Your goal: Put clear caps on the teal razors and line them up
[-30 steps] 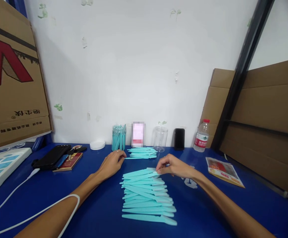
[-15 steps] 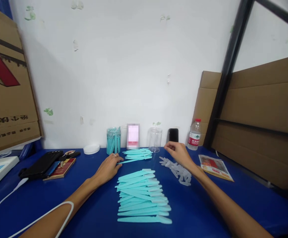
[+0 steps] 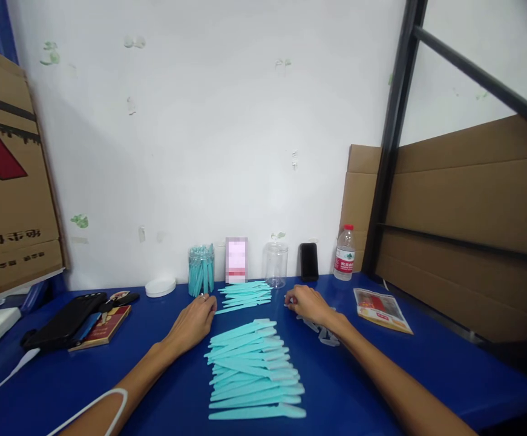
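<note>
My left hand (image 3: pixel 196 321) is closed at the left end of the back pile of teal eyebrow razors (image 3: pixel 247 293), its fingertips on the handle end of the nearest razor (image 3: pixel 233 308). My right hand (image 3: pixel 307 303) pinches a small pale piece, apparently a clear blade cap (image 3: pixel 287 298), low over the table. Under that hand and wrist lies a heap of translucent caps (image 3: pixel 327 337), partly hidden. A larger row of teal razors (image 3: pixel 256 369) is stacked nearer me, handles to the left and pale heads to the right.
A jar full of teal razors (image 3: pixel 201 270), a propped phone with a lit screen (image 3: pixel 236 260), a clear jar (image 3: pixel 276 264), a dark phone (image 3: pixel 309 261) and a water bottle (image 3: pixel 345 254) stand along the wall. A white lid (image 3: pixel 160 287) lies left, a packet (image 3: pixel 383 310) right.
My right hand has moved left and down over the caps, covering more of them. My left hand has closed more beside the back razors. The whole view has shifted slightly.
</note>
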`<action>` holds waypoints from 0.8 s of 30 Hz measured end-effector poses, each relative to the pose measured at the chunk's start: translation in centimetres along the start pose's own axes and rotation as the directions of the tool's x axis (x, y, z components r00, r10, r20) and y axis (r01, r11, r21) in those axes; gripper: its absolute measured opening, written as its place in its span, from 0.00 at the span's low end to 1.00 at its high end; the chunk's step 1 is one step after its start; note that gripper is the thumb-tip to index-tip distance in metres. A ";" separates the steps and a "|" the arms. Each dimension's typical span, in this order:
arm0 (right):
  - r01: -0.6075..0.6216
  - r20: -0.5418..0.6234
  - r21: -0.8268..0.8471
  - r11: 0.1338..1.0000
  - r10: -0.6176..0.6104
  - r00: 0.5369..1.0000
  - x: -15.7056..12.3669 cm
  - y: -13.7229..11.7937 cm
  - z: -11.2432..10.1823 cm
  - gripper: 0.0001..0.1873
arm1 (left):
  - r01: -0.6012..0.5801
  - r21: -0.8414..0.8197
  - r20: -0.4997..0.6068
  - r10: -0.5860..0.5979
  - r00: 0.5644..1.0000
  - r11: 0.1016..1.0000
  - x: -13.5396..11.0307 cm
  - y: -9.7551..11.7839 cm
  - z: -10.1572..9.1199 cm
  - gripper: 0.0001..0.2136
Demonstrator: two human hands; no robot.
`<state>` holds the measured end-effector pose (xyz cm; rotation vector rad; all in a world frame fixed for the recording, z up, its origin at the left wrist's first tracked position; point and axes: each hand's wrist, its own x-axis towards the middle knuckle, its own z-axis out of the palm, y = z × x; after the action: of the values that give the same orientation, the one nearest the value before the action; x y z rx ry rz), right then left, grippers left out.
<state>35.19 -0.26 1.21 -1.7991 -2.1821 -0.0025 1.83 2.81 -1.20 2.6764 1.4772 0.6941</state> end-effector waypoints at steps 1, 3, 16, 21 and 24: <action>-0.002 0.001 -0.007 1.000 0.002 1.000 0.0 0.0 0.1 0.09 | -0.001 -0.003 0.004 0.001 1.000 1.000 -0.1 0.1 -0.1 0.10; -0.007 0.000 -0.019 1.000 0.007 1.000 0.1 0.3 0.2 0.08 | -0.004 -0.011 0.020 0.004 1.000 1.000 -0.2 0.2 -0.2 0.10; -0.094 -0.216 -0.014 0.996 0.089 0.972 0.1 0.7 -0.1 0.05 | 0.043 0.037 0.037 -0.045 0.998 0.998 -0.7 1.0 0.0 0.07; 0.020 -0.293 0.180 0.984 0.034 0.956 -0.6 -0.7 -0.4 0.05 | 0.055 0.052 0.082 -0.059 0.995 0.997 -0.6 1.3 0.0 0.06; 0.063 -0.266 0.231 0.971 0.001 0.964 -1.1 -1.9 -0.2 0.06 | 0.048 0.059 0.125 -0.055 0.991 0.997 -0.4 1.3 0.2 0.07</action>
<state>33.57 -1.75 1.49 -1.5357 -1.9321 0.0106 2.77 1.81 -1.23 2.6557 1.5495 0.4773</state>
